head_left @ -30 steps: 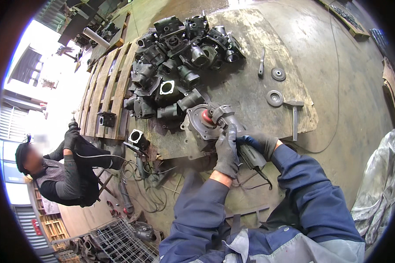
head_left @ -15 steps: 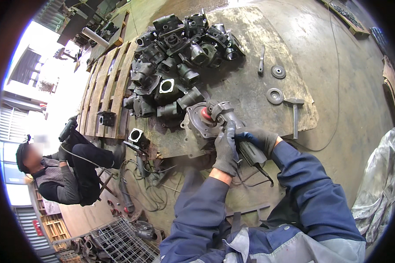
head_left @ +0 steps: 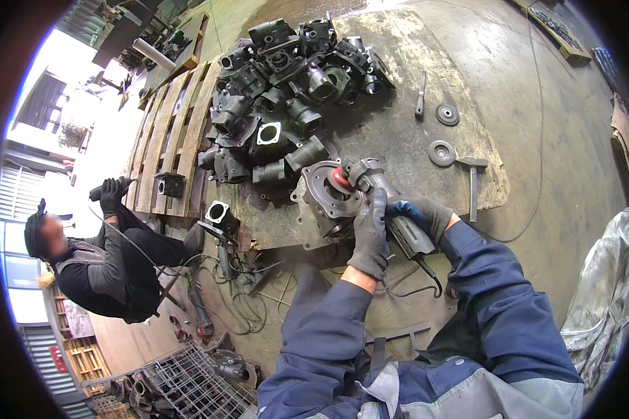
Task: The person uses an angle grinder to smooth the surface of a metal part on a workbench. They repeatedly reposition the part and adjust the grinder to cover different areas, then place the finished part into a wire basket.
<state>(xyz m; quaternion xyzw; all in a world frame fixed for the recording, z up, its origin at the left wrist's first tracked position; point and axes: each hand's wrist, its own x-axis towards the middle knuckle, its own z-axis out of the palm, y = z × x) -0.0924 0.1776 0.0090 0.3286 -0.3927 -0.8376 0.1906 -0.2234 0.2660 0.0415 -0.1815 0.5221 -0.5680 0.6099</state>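
Both gloved hands are closed on an angle grinder [head_left: 388,206] whose red-centred disc sits against the flange of a grey cast metal housing [head_left: 325,199]. The left hand [head_left: 370,237] has its grip wrapped shut over the grinder just behind the head; the right hand [head_left: 423,215] has its grip clenched around the rear of the grinder body, with the cable [head_left: 426,276] trailing from it toward the person. The housing lies on a worn metal plate on the floor, just in front of the hands. Beyond the housing is a heap of dark cast housings [head_left: 286,91]. To the right of the housing lie two loose grinding discs [head_left: 442,152] and a hammer [head_left: 472,183]. Well to the left of the housing, another person [head_left: 98,265] crouches beside a wooden pallet [head_left: 171,133], holding a tool in a black glove.
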